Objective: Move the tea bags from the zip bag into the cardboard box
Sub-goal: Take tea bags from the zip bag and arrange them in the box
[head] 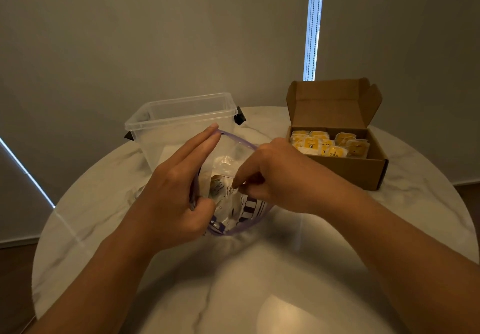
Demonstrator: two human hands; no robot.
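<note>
Tea bags [217,186] are light and flimsy: take one by an edge. Your left hand [179,185] pinches the zip bag [235,226] rim; your right hand [275,175] curls inside, hold unclear.

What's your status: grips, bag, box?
Left grip holds zip bag open. Right grip inside it, hold unclear. Cardboard box open, tea bags in. Nothing between bag and box.
</note>
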